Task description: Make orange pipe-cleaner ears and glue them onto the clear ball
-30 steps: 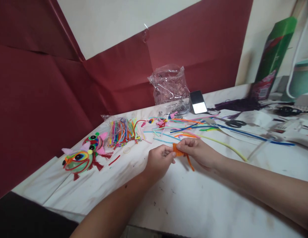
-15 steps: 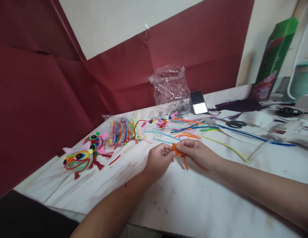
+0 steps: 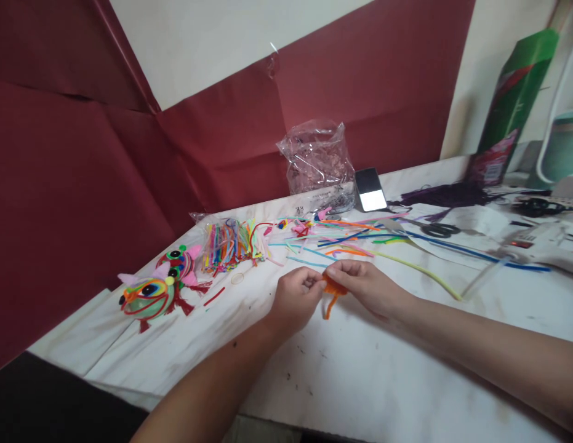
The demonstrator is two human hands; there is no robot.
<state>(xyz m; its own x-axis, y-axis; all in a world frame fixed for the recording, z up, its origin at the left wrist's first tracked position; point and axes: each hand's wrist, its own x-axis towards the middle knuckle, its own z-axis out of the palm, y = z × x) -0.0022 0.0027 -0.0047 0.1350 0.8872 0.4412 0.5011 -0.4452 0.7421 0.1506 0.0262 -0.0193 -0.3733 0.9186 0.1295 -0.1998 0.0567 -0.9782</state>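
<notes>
Both hands meet over the white table (image 3: 388,381) and pinch one orange pipe cleaner (image 3: 331,294). My left hand (image 3: 295,298) grips its left end with fingers curled. My right hand (image 3: 367,284) pinches the coiled part from the right, and the loose orange tail hangs down below the fingers toward the table. Behind the hands lies a scatter of loose coloured pipe cleaners (image 3: 346,237).
Two colourful googly-eyed craft figures (image 3: 159,286) sit at the left. A bundle of coloured pipe cleaners in plastic (image 3: 228,240), a clear plastic bag (image 3: 316,160), a phone (image 3: 370,189), scissors (image 3: 436,229), a glue gun (image 3: 540,246) and a green carton (image 3: 512,104) stand further back. Dark red paper covers the wall.
The hanging orange tail has swung left and curled shorter under the hands as the pipe cleaner is wound. Both hands stay in nearly the same place.
</notes>
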